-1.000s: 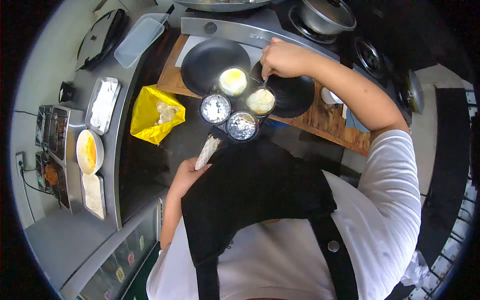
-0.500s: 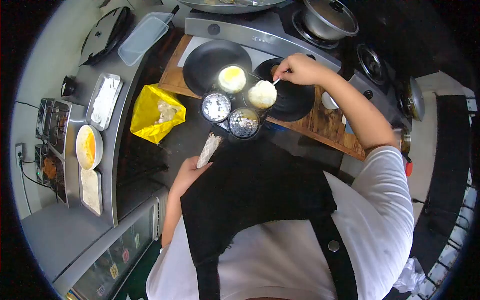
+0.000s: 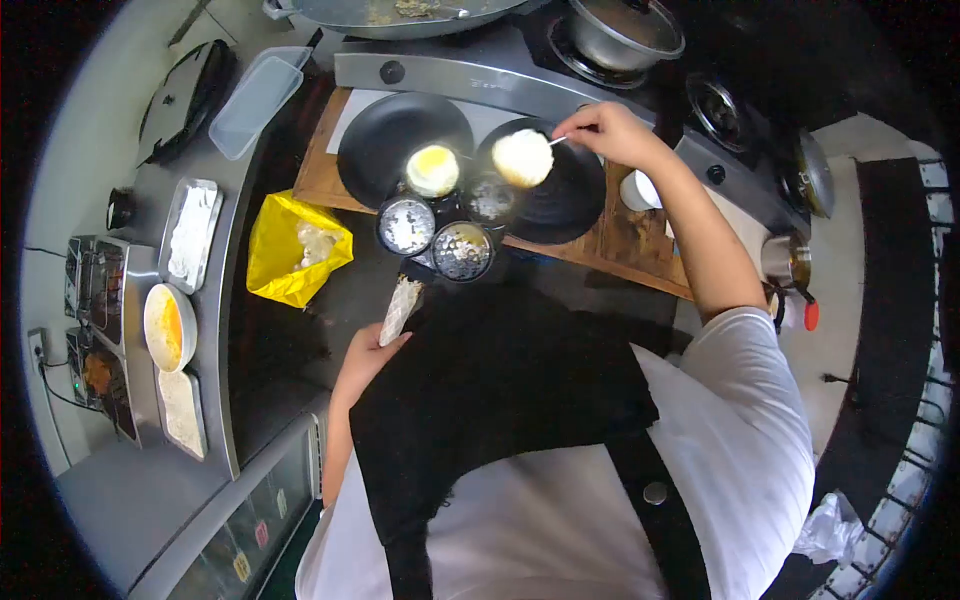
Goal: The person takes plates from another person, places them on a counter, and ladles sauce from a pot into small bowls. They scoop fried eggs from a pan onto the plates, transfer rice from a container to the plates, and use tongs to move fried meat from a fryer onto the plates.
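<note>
My left hand (image 3: pixel 368 362) is closed around the pale wrapped handle (image 3: pixel 402 308) of a black four-cup egg pan (image 3: pixel 433 238). One fried egg (image 3: pixel 432 170) with a yellow yolk sits in the far left cup. The other three cups hold only shiny residue. In my right hand (image 3: pixel 612 133) is a thin utensil (image 3: pixel 558 140), pinched by its light handle. A white fried egg (image 3: pixel 523 158), browned at its lower edge, is on the utensil's end, which it hides. That egg is over the right black plate (image 3: pixel 560 205). A second black plate (image 3: pixel 385 135) lies to the left.
Left of the pan stands a yellow bag (image 3: pixel 268 262) with pale contents. The steel counter (image 3: pixel 225 350) carries trays and a bowl of yellow liquid (image 3: pixel 170 325). Behind the wooden board (image 3: pixel 640 250) is the stove (image 3: pixel 440 68) with a large pan and a pot (image 3: pixel 620 45).
My right hand has lifted the fried egg out of the far right cup and moved it over the right plate's near-left part. My left hand still holds the pan. The whole view has shifted slightly.
</note>
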Action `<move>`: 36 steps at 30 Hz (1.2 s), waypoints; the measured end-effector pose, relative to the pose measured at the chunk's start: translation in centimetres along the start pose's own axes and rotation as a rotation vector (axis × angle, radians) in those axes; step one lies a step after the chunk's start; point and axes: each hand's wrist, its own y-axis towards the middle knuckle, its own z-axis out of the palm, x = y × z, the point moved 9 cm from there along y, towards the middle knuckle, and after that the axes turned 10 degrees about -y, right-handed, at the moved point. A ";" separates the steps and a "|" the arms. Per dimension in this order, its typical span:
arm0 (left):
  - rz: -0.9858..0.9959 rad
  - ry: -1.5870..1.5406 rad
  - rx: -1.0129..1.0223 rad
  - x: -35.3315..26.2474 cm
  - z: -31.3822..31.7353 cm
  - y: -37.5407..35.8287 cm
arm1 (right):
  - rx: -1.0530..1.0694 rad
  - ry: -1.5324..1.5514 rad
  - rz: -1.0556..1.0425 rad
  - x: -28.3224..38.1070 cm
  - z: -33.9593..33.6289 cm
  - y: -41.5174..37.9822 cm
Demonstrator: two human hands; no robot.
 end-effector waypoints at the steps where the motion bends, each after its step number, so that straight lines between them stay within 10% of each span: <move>1: 0.002 -0.002 0.006 0.1 0.2 0.0 | -0.010 0.020 0.099 -2.1 -0.3 -0.6; 16: -0.106 0.027 -0.105 -1.2 1.6 -0.8 | -0.089 -0.546 0.700 -22.2 8.4 -8.3; 36: -0.119 0.100 -0.096 -1.5 1.1 -0.8 | -0.127 -0.803 0.755 -15.4 0.4 -10.4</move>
